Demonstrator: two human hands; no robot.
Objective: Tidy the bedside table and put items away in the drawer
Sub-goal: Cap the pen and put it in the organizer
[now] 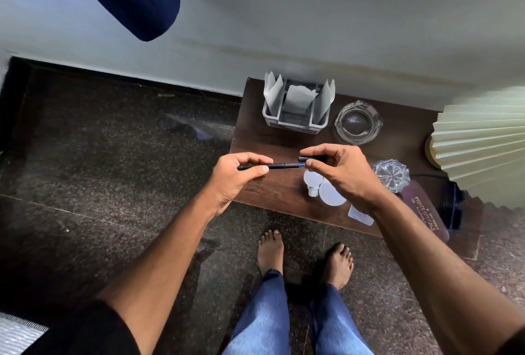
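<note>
Dark tabletop (255, 138) against a pale wall, with a pen (279, 166) held above its left part.
At centre frame the left hand (235, 175) grips the black pen's barrel between thumb and curled fingers, level, blue tip pointing right; the right hand (338, 172) pinches the cap (302, 159) just beside that tip. Under the right hand lie a bulb (312, 181) and a white disc (331, 195), touching. Higher in the frame stand a grey caddy (295, 121) holding papers and a glass ashtray (358, 123) beside it. A cut-glass dish (392, 174), maroon case (426, 212) and pleated lamp (483, 141) fill the right.
</note>
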